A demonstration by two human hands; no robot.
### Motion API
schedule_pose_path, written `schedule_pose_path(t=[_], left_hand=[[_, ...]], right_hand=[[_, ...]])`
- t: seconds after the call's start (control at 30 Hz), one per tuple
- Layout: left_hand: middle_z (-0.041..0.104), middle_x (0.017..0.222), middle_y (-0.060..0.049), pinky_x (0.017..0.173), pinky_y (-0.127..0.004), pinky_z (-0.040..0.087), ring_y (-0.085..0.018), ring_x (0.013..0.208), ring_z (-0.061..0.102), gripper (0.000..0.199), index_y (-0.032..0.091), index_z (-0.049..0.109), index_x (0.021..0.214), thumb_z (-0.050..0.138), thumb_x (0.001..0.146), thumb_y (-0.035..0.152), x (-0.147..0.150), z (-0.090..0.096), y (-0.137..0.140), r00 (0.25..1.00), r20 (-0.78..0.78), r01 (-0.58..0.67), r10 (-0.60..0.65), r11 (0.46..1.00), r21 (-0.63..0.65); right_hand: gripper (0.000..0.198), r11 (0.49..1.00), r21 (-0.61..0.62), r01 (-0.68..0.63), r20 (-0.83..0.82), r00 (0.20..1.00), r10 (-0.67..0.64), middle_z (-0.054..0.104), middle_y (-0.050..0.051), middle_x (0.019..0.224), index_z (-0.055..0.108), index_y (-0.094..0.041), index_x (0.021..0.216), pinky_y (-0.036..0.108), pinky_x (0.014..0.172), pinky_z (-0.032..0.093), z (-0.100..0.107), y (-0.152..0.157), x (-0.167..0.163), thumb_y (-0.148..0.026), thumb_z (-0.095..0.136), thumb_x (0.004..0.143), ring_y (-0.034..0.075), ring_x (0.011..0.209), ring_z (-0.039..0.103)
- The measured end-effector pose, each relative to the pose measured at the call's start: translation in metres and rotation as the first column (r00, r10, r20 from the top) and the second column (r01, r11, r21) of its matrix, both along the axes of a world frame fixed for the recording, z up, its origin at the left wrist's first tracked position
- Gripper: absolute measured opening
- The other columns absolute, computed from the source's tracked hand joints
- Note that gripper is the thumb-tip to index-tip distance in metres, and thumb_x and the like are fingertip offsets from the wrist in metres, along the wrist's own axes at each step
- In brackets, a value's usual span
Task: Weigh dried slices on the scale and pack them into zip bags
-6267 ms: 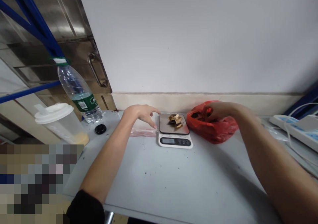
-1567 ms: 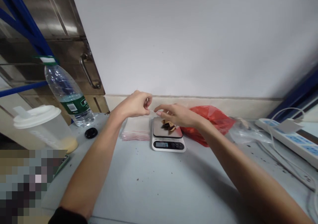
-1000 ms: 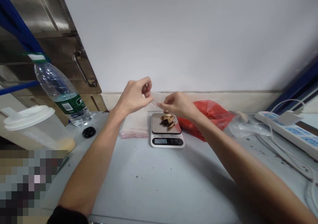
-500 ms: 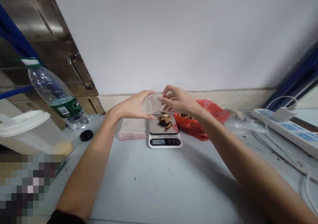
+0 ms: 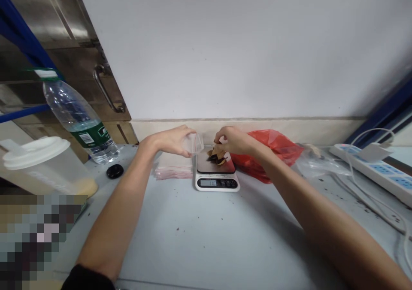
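A small clear bag (image 5: pixel 195 144) is held in the left hand (image 5: pixel 180 142), between the thumb and the fingers, which are parted around it; its mouth is turned toward the scale (image 5: pixel 217 183), and its red line is seen near the edge. Dried brown pieces (image 5: pixel 218 155) are heaped on the metal plate of the scale; they are reached from above by the right hand (image 5: pixel 232 139), whose thumb and fingers are curled close together at the top of the heap; whether a piece is pinched there cannot be told. Figures are shown on the display at the scale's front edge. A stack of clear bags (image 5: pixel 174 170) is laid just left of the scale, under the left hand; a red plastic bag (image 5: pixel 273 146) is set to the right, partly covered by the right hand and forearm. All of these are borne by a grey table (image 5: pixel 199 238); at its left a water bottle (image 5: pixel 81 116), a lidded cup (image 5: pixel 53 170) and a black cap (image 5: pixel 115 171) are placed; at its right a power strip (image 5: pixel 381 165) is seen.
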State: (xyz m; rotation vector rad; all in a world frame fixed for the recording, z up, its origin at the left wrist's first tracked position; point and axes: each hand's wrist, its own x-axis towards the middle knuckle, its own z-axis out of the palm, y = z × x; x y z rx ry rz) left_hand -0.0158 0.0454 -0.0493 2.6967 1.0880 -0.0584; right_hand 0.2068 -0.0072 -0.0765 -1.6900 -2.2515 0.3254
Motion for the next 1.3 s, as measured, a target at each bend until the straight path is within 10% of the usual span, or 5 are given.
schedule_pose_path(t=[0.33, 1.3], left_hand=[[0.062, 0.110, -0.008, 0.076, -0.034, 0.047, -0.028, 0.093, 0.060, 0.075, 0.020, 0.043, 0.123, 0.069, 0.058, 0.046, -0.002, 0.002, -0.003, 0.996, -0.021, -0.089, 0.087, 0.992, -0.087], [0.067, 0.115, -0.009, 0.080, -0.036, 0.048, -0.031, 0.100, 0.064, 0.077, 0.023, 0.044, 0.124, 0.073, 0.061, 0.055, -0.004, -0.005, 0.001, 0.992, -0.092, -0.096, 0.084, 0.986, -0.133]], right_hand=[[0.009, 0.996, 0.079, 0.029, -0.231, 0.973, -0.010, 0.075, 0.005, 0.088, 0.066, -0.019, 0.076, 0.028, 0.073, 0.052, 0.019, -0.010, 0.006, -0.022, 0.061, 0.082, 0.019, 0.084, 0.070], [0.007, 0.997, 0.042, 0.067, -0.157, 0.986, -0.060, 0.075, 0.006, 0.088, 0.069, -0.019, 0.076, 0.027, 0.069, 0.051, 0.032, -0.017, 0.020, -0.020, 0.062, 0.079, 0.020, 0.085, 0.070]])
